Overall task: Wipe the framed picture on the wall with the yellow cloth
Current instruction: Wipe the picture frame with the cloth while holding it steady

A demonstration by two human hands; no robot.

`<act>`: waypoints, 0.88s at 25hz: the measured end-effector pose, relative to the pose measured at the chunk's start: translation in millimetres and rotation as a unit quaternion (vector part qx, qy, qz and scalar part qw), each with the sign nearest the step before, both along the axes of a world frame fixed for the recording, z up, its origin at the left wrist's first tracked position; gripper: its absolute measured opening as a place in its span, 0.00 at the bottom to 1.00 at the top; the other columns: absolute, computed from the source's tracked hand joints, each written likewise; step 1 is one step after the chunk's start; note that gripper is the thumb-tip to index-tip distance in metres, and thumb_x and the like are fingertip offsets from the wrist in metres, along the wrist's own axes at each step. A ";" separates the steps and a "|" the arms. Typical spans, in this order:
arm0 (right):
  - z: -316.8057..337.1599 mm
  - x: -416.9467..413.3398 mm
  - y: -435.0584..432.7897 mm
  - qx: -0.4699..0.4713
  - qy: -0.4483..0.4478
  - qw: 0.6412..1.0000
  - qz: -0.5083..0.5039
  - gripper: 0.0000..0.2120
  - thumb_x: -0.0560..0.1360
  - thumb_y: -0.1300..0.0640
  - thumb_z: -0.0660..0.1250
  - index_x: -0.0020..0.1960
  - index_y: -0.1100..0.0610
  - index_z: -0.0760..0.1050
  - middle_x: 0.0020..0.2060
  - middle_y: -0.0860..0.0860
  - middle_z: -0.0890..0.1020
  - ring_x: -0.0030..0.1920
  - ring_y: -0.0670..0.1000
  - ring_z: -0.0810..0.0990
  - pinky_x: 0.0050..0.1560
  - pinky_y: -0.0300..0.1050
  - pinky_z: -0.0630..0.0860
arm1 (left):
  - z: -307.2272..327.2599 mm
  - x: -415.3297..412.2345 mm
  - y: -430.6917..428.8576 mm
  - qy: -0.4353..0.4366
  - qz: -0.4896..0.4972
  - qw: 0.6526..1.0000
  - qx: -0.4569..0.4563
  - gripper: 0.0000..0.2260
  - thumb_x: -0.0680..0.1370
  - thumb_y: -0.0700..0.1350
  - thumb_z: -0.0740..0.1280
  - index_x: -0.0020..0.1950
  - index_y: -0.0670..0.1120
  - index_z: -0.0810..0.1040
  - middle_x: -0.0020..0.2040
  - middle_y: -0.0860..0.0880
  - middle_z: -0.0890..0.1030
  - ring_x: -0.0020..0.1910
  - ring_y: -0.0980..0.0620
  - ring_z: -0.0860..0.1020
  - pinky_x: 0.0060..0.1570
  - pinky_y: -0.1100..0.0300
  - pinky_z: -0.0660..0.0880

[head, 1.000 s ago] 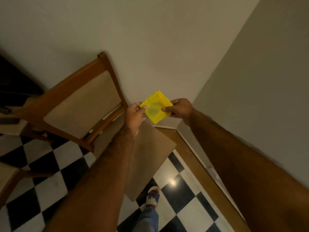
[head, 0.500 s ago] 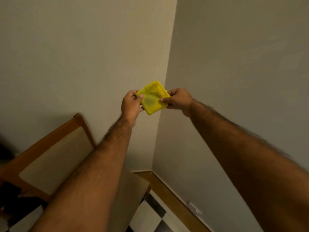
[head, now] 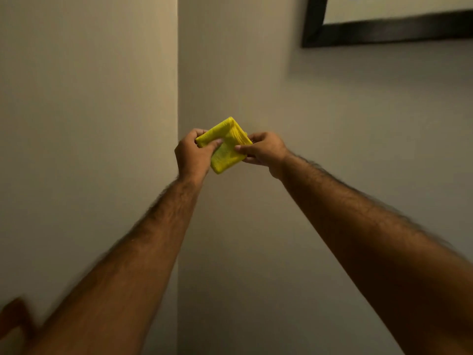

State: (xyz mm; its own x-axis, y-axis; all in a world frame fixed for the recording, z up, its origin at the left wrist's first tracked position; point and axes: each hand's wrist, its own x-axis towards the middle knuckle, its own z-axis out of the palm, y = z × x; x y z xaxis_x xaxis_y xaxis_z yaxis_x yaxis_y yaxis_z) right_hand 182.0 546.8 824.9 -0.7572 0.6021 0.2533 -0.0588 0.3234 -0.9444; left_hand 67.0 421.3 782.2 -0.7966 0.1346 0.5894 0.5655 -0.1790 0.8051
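Two bare forearms reach up and forward from the bottom of the view, meeting at a folded yellow cloth point(head: 226, 146) held between both hands in front of the wall corner point(head: 178, 73). The left hand point(head: 193, 156) grips the cloth's left corner, its thumb lying across the near face and its fingers point(head: 198, 131) curled over the top edge, closed tight on the fabric. The right hand point(head: 263, 152) pinches the opposite corner, thumb on the near face and the other fingers tucked behind the cloth, narrow and pressed to it. The cloth sits as a diamond between the two sets of fingertips, one point up above the knuckles and one point down below the thumbs, its stacked folded edges showing along the upper right side. Low and left of the left forearm, a blurred bit of brown wood point(head: 12, 316) shows at the frame edge. Beyond the fingers stand the two plain walls. Well above and to the right of the right hand, the dark-framed picture point(head: 384, 29) hangs on the right-hand wall, only its lower left corner in view, well apart from the cloth.
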 end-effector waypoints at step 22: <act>331.5 328.1 158.4 0.591 0.042 0.571 -0.568 0.39 0.79 0.39 0.60 0.81 0.61 0.56 0.82 0.58 0.58 0.83 0.58 0.54 0.80 0.55 0.56 | 399.1 73.1 132.7 0.250 -0.033 0.962 0.104 0.19 0.73 0.52 0.76 0.60 0.45 0.79 0.58 0.45 0.82 0.53 0.47 0.78 0.48 0.57 0.75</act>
